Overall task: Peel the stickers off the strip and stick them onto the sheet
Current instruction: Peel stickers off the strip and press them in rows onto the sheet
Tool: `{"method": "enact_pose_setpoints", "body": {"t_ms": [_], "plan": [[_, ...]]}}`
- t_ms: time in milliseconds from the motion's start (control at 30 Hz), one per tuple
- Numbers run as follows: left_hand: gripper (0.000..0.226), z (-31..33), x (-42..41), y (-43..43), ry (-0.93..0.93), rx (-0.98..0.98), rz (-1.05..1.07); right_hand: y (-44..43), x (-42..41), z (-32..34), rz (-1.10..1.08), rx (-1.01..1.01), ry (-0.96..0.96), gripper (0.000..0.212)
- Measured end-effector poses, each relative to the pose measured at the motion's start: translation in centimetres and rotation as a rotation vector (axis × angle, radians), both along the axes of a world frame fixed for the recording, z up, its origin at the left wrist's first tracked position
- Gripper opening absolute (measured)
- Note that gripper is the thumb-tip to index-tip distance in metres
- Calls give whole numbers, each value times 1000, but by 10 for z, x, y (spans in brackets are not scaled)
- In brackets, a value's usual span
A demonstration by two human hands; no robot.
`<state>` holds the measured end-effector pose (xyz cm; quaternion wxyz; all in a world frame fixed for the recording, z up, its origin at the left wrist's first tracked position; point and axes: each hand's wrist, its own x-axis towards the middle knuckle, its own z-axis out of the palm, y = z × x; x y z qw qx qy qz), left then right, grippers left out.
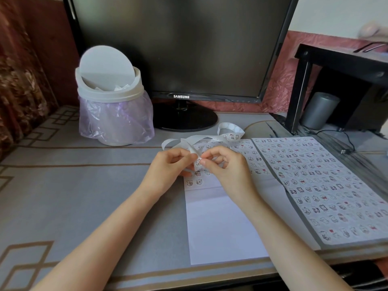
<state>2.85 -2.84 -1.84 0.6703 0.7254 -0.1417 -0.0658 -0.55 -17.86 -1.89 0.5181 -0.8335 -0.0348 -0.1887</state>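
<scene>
The strip [230,136] is held between both hands just above the far part of the sheet [222,223], which lies flat on the table [84,185]. The left hand [168,166] pinches the strip with curled fingers, and the right hand [226,169] pinches it at a sticker [197,163] where the two hands meet. The strip is a narrow white band that curls away from the hands in loose loops and carries small cartoon stickers; the sheet is white, with stickers in rows across its far portion.
</scene>
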Motion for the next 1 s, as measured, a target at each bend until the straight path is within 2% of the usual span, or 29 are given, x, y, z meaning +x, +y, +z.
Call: {"method": "enact_pose_setpoints", "body": {"t_ms": [200,467,633,733,867,1000], "plan": [[16,0,0,0,17,-7,2,0,-1,-1,-39,-148,-52,7],[16,1,-1,-1,60,-32,24,1,-2,-2,-76,-302,-116,8],[17,1,-1,-1,76,-53,36,0,-4,-1,-39,-312,-125,10],[17,0,1,0,79,-53,48,-2,-5,0,4,-239,-117,9],[18,-2,2,0,87,-58,61,-3,-6,7,67,18,0,12],[20,-4,4,1,81,-45,77,-11,-5,12,63,154,138,13]]}}
